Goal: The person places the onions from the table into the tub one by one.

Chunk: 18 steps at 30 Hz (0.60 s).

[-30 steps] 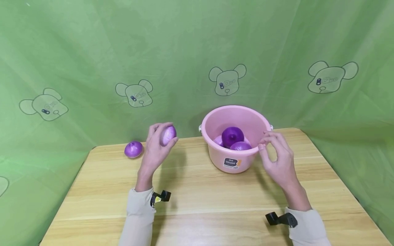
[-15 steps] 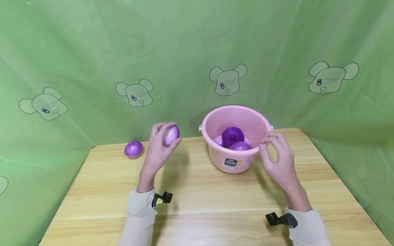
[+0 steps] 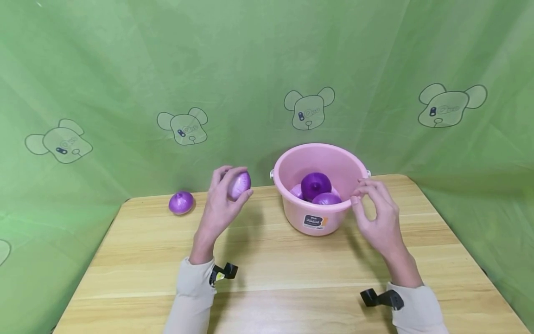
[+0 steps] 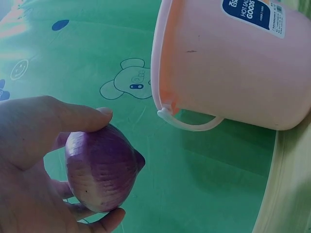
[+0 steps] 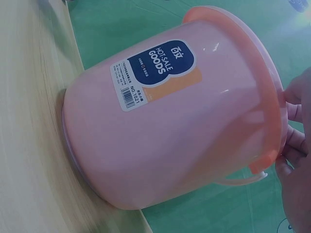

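My left hand (image 3: 220,204) holds a purple onion (image 3: 239,185) above the table, left of a pink bucket (image 3: 314,218). In the left wrist view, thumb and fingers curl round this onion (image 4: 102,167), its pointed tip facing away from the palm. At the bucket's right side my right hand (image 3: 379,215) pinches the rim between thumb and fingers. The right wrist view has that hand (image 5: 297,141) at the rim of the upright bucket (image 5: 170,126). Inside the bucket lie several onions, a dark purple one (image 3: 315,185) on top; the lower ones are partly hidden.
Another purple onion (image 3: 181,203) rests near the back left of the wooden table (image 3: 267,273). Green cloth (image 3: 246,83) with bear-head outlines hangs behind and at both sides. A pale handle (image 4: 192,125) hangs on the bucket's side.
My left hand has moved a little to the right with the onion in it, closer to the bucket. The right hand and the bucket have stayed in place.
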### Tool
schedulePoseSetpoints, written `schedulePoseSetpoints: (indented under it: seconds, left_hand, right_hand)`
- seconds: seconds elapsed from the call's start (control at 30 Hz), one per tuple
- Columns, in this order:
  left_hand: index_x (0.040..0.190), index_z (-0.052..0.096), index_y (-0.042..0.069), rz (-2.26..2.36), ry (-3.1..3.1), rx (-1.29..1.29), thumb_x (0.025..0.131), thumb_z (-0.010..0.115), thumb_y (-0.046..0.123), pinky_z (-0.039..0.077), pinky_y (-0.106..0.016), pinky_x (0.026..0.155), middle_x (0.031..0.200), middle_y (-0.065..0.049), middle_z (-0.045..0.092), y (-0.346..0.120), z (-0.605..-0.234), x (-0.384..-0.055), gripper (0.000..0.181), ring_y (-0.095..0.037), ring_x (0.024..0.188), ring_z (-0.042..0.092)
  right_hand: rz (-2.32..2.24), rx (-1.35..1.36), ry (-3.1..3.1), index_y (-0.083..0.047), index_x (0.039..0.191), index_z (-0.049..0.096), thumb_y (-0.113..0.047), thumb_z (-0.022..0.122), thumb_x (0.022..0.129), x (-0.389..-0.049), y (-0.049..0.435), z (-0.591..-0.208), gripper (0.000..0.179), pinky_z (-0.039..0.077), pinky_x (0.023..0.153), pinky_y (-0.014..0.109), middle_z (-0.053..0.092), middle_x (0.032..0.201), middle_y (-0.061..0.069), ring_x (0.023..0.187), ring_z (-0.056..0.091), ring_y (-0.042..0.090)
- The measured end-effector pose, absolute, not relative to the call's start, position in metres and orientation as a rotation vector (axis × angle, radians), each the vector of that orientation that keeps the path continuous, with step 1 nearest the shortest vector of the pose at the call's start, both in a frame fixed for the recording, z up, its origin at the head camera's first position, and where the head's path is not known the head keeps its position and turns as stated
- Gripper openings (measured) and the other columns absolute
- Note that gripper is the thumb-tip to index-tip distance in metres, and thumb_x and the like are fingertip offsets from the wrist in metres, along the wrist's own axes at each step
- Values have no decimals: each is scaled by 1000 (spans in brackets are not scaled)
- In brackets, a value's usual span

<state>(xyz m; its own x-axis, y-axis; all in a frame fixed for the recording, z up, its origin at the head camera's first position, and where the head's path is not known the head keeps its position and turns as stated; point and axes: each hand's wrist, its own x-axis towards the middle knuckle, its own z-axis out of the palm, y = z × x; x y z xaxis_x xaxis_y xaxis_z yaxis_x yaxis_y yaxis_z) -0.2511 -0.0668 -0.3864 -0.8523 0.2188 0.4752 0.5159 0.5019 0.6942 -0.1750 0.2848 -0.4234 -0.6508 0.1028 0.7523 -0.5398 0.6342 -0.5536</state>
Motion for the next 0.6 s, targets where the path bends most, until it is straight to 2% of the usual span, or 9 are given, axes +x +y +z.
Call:
schedulePoseSetpoints:
  seconds: [0.2, 0.6]
  left_hand:
    - [138, 62, 21, -1298, -2400, -634, 88, 82, 20, 55, -51, 94, 146, -15, 43, -67, -385, -250, 54, -32, 122, 53]
    - [139, 61, 24, -1344, -2350, -699, 88, 82, 18, 57, -49, 92, 148, -15, 43, -59, -382, -246, 56, -31, 123, 53]
  right_hand:
    - [1021, 349, -2065, 6, 98, 69, 1, 67, 89, -175, 286, -424, 10, 40, 116, 32, 64, 118, 25, 120, 57, 23]
    - [1015, 354, -2064, 7, 97, 68, 0, 66, 90, -175, 286, -425, 10, 40, 116, 32, 63, 118, 26, 120, 57, 24]
